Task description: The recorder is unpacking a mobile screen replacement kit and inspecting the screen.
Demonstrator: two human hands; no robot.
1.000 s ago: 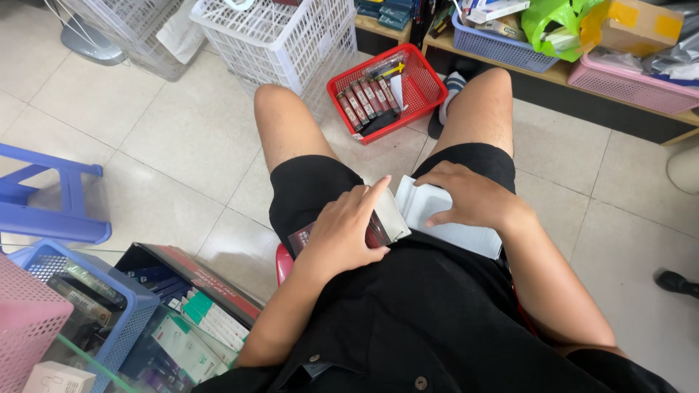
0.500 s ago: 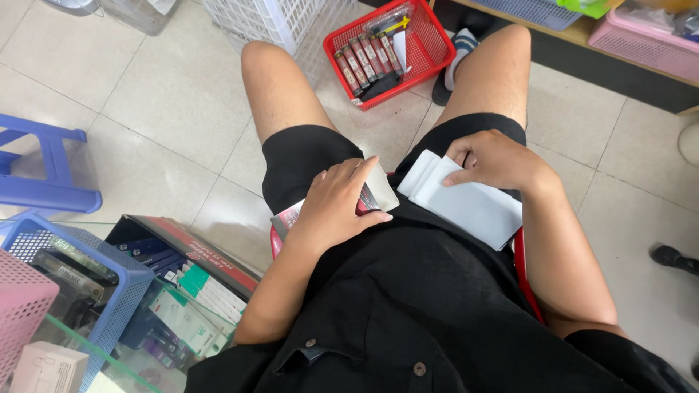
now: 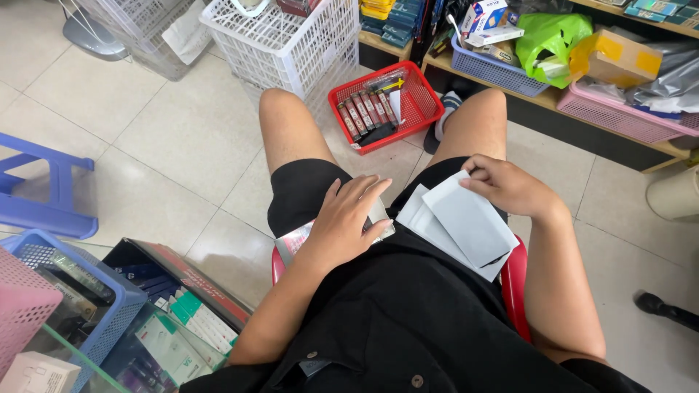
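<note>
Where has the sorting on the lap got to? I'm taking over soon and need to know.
Done: a red basket on the floor already holds a row of small packs. In hand: the left hand lies flat on a packet on the thigh, while the right hand pinches the top grey envelope. Left: the envelopes are still on the lap.

A flat, red-and-silver packet (image 3: 295, 240) is lying across the left thigh, mostly hidden under the left hand (image 3: 348, 218), with only its left end and a pale corner by the fingertips showing. Two pale grey-white flat envelopes (image 3: 466, 227) are lying overlapped on the lap beside it, tilted diagonally, and the right hand (image 3: 510, 185) is pinching the upper one at its top corner.
</note>
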